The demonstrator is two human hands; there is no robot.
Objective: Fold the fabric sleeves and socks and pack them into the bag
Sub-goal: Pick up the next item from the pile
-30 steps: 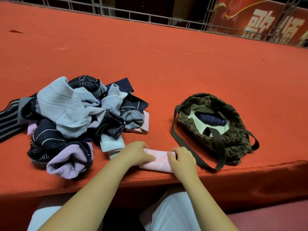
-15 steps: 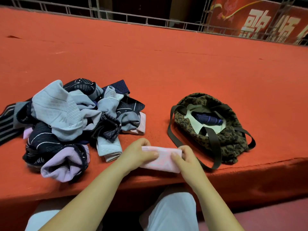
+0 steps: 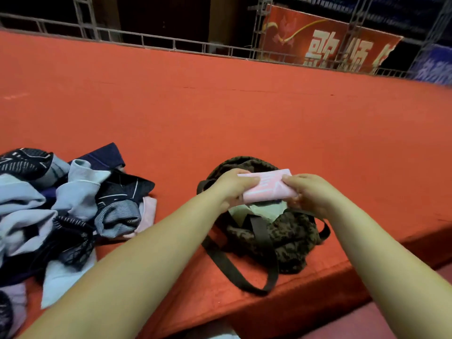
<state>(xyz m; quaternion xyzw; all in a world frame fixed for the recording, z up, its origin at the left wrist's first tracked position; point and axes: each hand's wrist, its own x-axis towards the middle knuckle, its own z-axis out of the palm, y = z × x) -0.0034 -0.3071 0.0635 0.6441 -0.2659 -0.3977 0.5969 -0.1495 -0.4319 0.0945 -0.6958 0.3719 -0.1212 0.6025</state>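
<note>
Now both my hands clamp 1 folded pink piece (image 3: pixel 265 185), 1 hand per end: left hand (image 3: pixel 231 187) pinches the left end with thumb on top, right hand (image 3: pixel 309 193) grips the right end. I hold it by both ends so the fold stays flat and does not spring open, that is my read. The piece hangs in the air directly above the open mouth of the leopard-print bag (image 3: pixel 281 236), which sits just under my hands on the red cloth surface (image 3: pixel 220 113). The pale lining shows below the piece, so the opening looks clear for a straight drop. The bag's straps trail toward me, out of the way.

The unfolded pile (image 3: pixel 61 211) of grey, navy and lilac sleeves and socks lies well to the left of my left hand, touching nothing I hold.

Versus 0.5 s ago: the pink piece was low at the surface edge near me, left of the bag; now it is lifted and carried right, over the bag mouth. The dark blue item seen inside the bag then is hidden behind the piece now. The pile looks unchanged apart from the camera shift. Step in hand, I judge: lower and release into the bag.
</note>
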